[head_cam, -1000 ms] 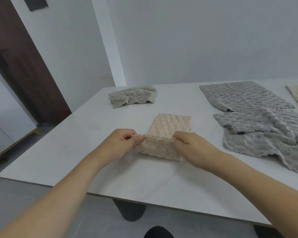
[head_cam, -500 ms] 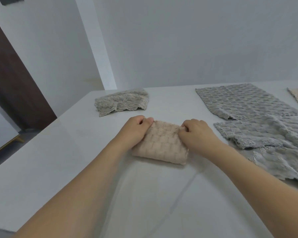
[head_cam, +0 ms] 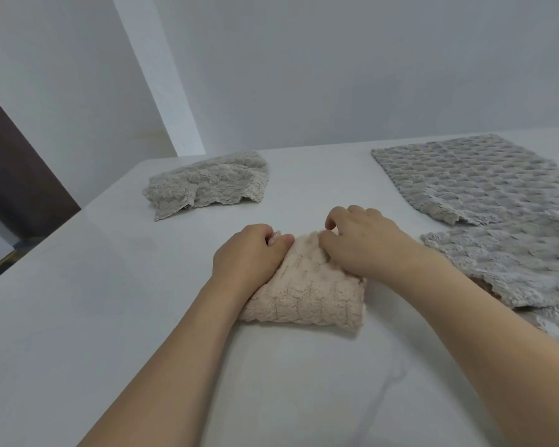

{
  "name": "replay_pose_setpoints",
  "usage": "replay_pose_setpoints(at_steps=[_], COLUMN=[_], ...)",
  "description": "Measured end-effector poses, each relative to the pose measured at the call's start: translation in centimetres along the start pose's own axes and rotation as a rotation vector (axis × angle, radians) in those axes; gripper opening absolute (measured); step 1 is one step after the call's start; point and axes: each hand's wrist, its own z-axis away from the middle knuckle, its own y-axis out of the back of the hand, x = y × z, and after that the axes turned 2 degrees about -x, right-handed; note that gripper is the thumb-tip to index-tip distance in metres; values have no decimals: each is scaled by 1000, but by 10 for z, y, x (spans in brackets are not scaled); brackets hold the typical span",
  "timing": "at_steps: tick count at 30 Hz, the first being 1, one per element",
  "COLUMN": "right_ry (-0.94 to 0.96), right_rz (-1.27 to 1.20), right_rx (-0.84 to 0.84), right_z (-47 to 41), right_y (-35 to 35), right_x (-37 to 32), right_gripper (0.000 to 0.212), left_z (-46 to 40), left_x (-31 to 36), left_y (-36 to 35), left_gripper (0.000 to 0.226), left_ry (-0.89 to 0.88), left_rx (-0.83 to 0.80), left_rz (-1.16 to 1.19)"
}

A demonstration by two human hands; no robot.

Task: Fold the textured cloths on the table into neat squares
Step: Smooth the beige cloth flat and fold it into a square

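We see no readable writing on anything; our left hand and right hand both grip the far edge of a plump, folded beige cloth with a bubbly fleece texture, lying near the middle of the smooth white table. A crumpled grey cloth lies far left, and flat grey waffle-textured cloths lie right.

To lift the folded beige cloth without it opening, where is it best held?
Probably pinch the folded beige textured cloth at its far edge, where the left hand and right hand already sit: the near edge looks like a closed, rounded fold, so loose layers likely lie far.
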Motion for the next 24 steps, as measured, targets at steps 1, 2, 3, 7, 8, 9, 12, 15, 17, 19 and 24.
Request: replay_pose_setpoints(at_steps=[1, 2, 3, 7, 8, 9, 12, 15, 17, 19, 24], right_ry=[28, 54, 78, 148, 175, 200, 236, 226, 193, 165, 192], right_rz=[6, 1, -5, 64, 78, 65, -32, -45, -41, -10, 8], right_rx=[26, 24, -4, -93, -55, -2, 98, 76, 36, 0, 46], right_z=[-2, -4, -6, -7, -6, -5, -3, -3, -3, -5, -6], right_y=[-2, -4, -5, -9, -11, -12, -10, -8, -8, -8, -12], right_x=[-2, -2, -2, 1, 1, 2, 5, 7, 8, 7, 7], right_gripper=[38, 44, 49, 48, 44, 40, 31, 28, 36, 47, 38], left_z=[0, 0, 0, -1, -2, -1, 11, 20, 24, 30, 40], left_x=[1, 1, 1, -1, -3, -4, -4, -5, -6, -8, -8], left_y=[0, 0, 0, 1, 3, 5, 15, 21, 24, 23, 19], left_gripper=[48, 48, 48, 47, 45, 39, 7, 24, 32, 24, 25], left_ry=[2, 2, 3, 49, 59, 63, 72, 85, 132, 161, 142], left_rx=[6, 15, 20, -19, -44, -69, -138, -198, -213, -219, -158], left_rz=[0, -1, -3, 106, 216, 371, 816, 862, 770, 716, 652])
